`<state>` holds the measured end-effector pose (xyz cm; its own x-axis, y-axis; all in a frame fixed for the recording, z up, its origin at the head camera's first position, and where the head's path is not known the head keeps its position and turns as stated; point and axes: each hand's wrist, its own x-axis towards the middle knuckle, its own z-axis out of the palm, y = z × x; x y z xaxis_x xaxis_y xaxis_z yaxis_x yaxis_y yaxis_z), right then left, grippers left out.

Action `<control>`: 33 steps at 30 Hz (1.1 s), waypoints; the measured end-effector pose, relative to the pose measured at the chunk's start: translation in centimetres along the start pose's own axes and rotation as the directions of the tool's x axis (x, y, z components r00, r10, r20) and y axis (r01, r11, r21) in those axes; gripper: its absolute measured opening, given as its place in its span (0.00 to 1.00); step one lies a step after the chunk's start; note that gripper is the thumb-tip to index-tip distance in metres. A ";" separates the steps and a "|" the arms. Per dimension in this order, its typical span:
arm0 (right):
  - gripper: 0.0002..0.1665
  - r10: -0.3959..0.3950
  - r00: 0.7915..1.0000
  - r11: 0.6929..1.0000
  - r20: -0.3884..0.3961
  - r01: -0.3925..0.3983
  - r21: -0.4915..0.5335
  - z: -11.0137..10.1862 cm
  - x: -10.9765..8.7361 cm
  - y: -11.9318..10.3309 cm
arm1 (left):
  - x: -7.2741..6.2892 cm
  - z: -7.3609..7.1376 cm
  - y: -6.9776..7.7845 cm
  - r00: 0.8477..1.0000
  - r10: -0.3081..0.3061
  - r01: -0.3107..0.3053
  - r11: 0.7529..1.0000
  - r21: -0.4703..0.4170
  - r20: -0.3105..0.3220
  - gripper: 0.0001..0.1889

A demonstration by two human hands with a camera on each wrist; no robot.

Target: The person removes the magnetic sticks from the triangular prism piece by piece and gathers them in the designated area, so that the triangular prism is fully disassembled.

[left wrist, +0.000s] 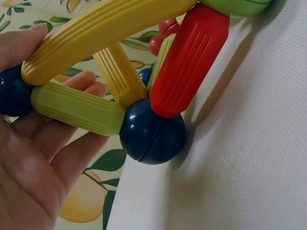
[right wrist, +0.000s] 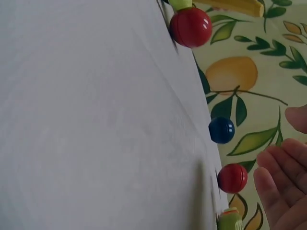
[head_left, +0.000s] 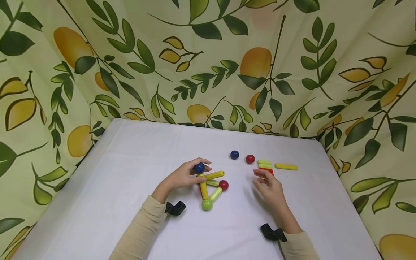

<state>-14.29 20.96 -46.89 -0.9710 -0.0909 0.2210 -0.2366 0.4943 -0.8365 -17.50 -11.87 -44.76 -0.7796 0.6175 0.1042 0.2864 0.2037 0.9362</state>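
The left hand (head_left: 183,176) is pinching the upper blue ball (head_left: 199,167) of the frame of rods and balls (head_left: 203,189), which is sitting on the white table (head_left: 139,144). The right hand (head_left: 272,186) is hovering, loosely spread and holding nothing. One yellow rod (head_left: 217,174) is projecting without an end ball (nothing is supporting its tip), so a sideways pull could perhaps be loosening the joints.

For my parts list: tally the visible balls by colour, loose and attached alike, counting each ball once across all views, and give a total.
Blue balls: 3
Red balls: 2
Green ball: 1
Total: 6
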 end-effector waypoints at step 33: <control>0.13 -0.260 0.948 0.964 0.183 0.244 0.102 7.1 2.1 -4.3 | 0.0 0.0 -0.1 1.000 -0.010 0.010 1.000 0.008 0.013 0.28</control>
<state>-15.60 12.48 -46.41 -0.8654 -0.3724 0.3351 -0.4689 0.3664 -0.8037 -17.54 -11.91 -44.85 -0.7751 0.6254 0.0900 0.2828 0.2159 0.9346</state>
